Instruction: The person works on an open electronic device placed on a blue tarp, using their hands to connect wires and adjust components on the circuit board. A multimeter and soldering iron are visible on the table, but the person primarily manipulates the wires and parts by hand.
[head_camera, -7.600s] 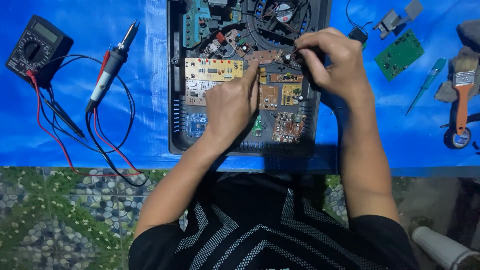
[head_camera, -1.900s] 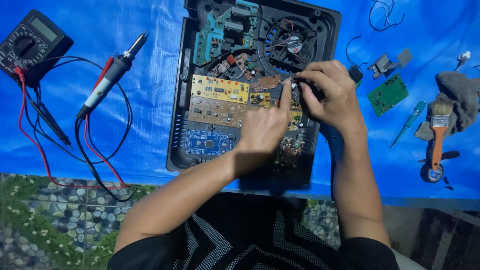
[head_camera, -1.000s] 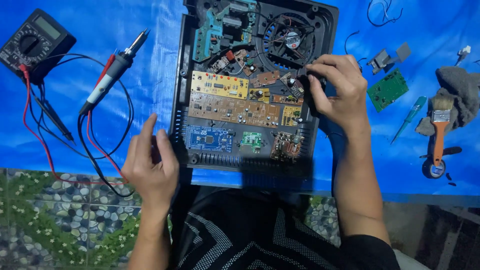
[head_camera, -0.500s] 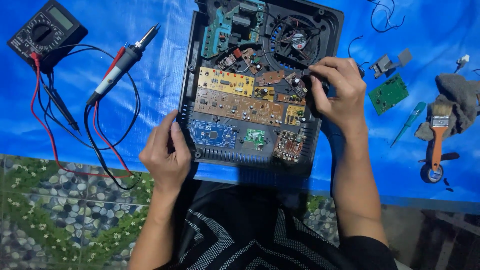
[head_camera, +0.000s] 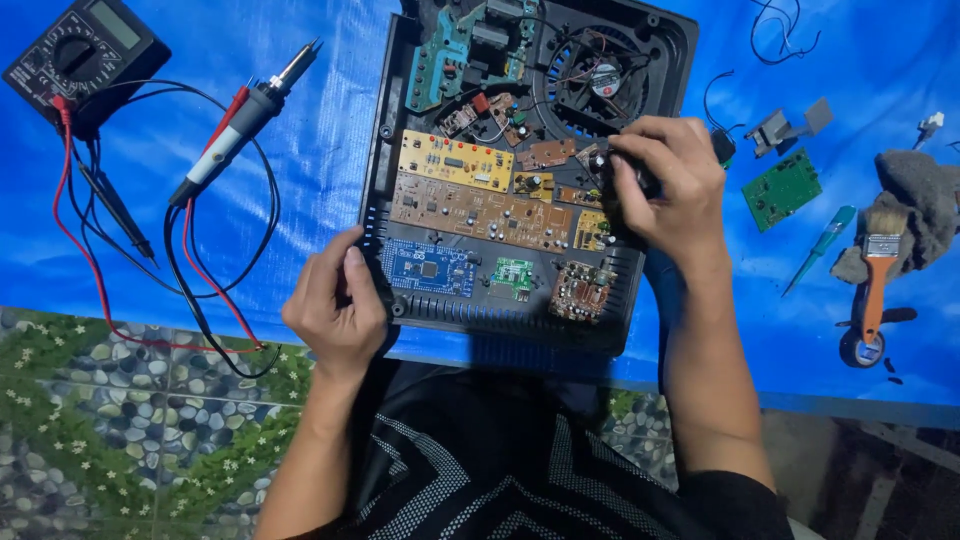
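The open black case (head_camera: 520, 160), full of circuit boards, lies on the blue sheet (head_camera: 300, 210), in front of the person; the left hand (head_camera: 335, 305) grips its near left corner, fingers curled over the rim; the right hand (head_camera: 665, 175) sits over the boards at the right side below the fan (head_camera: 600, 75), fingers bunched on a small dark part (head_camera: 610, 165), though what exactly they pinch I cannot tell. To do this well, steady the case firmly with the left hand; work the part gently, straight, clear of the thin wires; the soldering iron (head_camera: 245, 115) and meter (head_camera: 85, 55) lie well apart at left.
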